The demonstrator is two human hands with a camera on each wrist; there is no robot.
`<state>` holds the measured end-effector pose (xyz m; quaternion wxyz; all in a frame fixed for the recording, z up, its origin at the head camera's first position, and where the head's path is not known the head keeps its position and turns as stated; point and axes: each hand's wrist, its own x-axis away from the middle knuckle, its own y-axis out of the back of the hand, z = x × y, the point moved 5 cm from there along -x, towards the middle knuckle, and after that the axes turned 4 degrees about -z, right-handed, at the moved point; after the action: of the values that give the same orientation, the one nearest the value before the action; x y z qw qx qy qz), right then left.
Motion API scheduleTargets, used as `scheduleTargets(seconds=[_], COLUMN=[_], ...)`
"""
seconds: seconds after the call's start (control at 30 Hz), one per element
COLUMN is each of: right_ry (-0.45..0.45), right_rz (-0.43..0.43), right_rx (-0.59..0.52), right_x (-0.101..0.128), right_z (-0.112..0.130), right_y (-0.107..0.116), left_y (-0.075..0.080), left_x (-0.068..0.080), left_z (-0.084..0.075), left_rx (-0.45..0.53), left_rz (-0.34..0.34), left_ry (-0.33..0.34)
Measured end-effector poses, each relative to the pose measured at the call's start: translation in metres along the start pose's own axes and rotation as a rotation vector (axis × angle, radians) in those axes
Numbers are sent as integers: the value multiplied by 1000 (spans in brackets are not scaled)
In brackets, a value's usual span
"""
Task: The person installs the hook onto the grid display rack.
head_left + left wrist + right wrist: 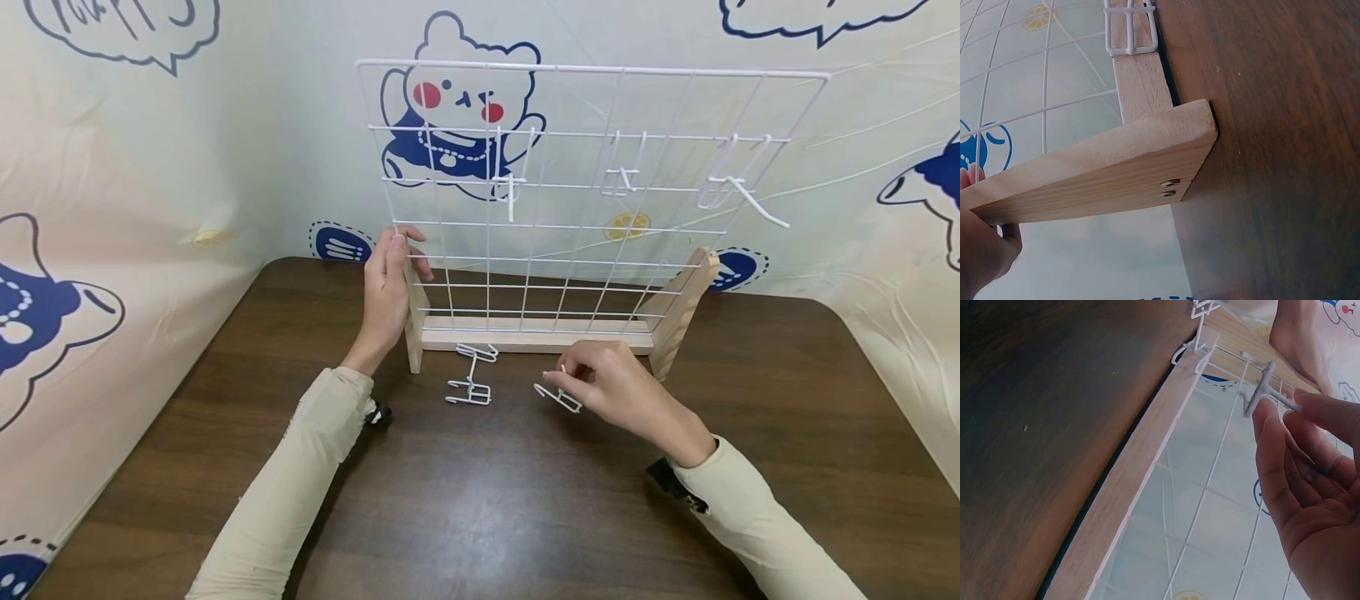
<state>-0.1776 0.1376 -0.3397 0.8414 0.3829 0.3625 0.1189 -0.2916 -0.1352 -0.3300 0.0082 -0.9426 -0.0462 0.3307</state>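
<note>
A white wire grid panel (570,192) stands upright in a wooden base (525,333) on a dark wooden table (487,500). Three white hooks (738,192) hang on its upper rows. My left hand (386,287) grips the left wooden foot (1104,169) and the panel's left edge. My right hand (607,383) pinches a white wire hook (558,397) just above the table, in front of the base; the same hook (1263,387) shows at my fingertips (1266,412) in the right wrist view. Two more hooks (471,373) lie on the table by the base.
A cartoon-bear printed cloth (150,167) covers the walls around the table on the left, back and right. The right wooden foot (678,312) juts toward me. Bare table stretches in front of the base.
</note>
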Motion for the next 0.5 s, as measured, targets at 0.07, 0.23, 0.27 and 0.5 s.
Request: scheduleTargets(seconds=[0.07, 0.23, 0.27, 0.5], right_ry=[-5, -19, -23, -49], right_rz=[3, 22, 27, 57], right_rx=[8, 12, 11, 8], right_x=[0, 1, 1, 2], right_z=[0, -2, -2, -2], right_y=[0, -2, -2, -4], left_y=[0, 0, 0, 0], left_x=[0, 0, 0, 0], left_z=[0, -1, -2, -3], left_rx=[0, -11, -12, -6], left_rz=[1, 3, 3, 4], left_ry=[1, 6, 6, 3])
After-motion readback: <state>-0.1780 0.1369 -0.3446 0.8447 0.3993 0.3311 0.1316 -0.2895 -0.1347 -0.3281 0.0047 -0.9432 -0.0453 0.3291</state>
